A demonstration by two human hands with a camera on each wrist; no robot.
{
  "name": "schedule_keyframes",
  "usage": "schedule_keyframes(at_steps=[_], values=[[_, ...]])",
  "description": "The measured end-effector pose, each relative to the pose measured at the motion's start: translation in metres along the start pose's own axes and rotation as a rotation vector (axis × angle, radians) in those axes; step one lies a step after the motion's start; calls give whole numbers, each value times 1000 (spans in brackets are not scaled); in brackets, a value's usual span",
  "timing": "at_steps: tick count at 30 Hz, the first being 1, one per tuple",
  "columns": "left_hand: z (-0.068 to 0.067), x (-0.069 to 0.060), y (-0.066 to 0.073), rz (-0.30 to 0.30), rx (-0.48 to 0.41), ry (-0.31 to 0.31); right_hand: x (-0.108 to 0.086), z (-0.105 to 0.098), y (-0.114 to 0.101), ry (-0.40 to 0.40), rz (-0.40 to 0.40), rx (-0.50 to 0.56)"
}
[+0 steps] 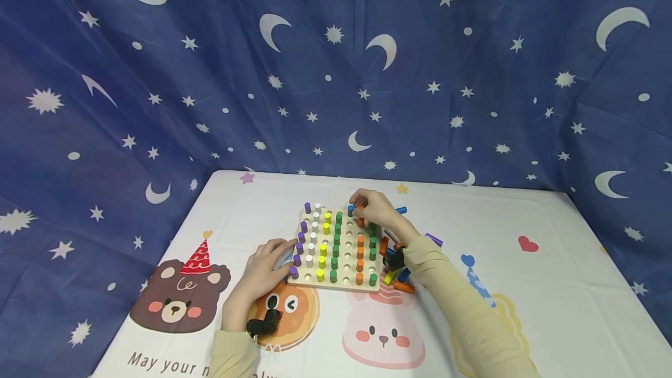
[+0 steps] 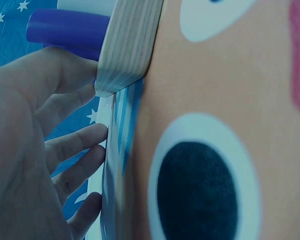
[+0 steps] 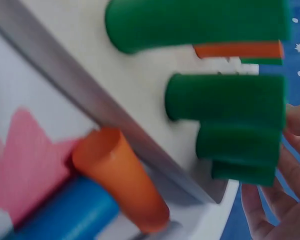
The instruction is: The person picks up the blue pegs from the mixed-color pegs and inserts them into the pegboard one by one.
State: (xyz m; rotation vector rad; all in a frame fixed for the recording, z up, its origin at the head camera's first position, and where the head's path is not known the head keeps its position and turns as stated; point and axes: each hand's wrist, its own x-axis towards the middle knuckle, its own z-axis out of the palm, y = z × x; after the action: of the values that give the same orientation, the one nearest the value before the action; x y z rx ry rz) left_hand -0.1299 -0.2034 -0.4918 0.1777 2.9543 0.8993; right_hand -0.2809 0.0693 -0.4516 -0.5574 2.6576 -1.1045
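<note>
A wooden pegboard (image 1: 310, 279) stands on the table with columns of purple, white, yellow, green and orange pegs in it. My right hand (image 1: 377, 207) is over its far side, the fingertips pinching a blue peg (image 1: 350, 210) at the far end of a column of bare holes. In the right wrist view the green pegs (image 3: 227, 97) partly hide the right hand (image 3: 290, 190), and the blue peg is out of sight. My left hand (image 1: 265, 270) rests at the board's left edge. In the left wrist view its thumb touches the edge beside a purple peg (image 2: 65, 29), the fingers loosely extended.
Loose pegs lie right of the board, among them an orange peg (image 1: 403, 287), a blue peg (image 1: 401, 210) and a purple peg (image 1: 434, 239). The white tablecloth (image 1: 567, 284) has cartoon prints. A blue curtain (image 1: 336, 104) with moons and stars hangs behind the table.
</note>
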Motion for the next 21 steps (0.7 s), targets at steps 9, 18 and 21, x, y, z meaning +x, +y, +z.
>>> schedule_keyframes(at_steps=[9,18,21], values=[[0,0,0,-1,6,-5,-10,-17,6,10,-39,-47],[1,1,1,-11,1,-2,-25,-36,16,3,-39,-129],[0,0,1,-13,5,-4,-29,-42,21,6,-27,-141]])
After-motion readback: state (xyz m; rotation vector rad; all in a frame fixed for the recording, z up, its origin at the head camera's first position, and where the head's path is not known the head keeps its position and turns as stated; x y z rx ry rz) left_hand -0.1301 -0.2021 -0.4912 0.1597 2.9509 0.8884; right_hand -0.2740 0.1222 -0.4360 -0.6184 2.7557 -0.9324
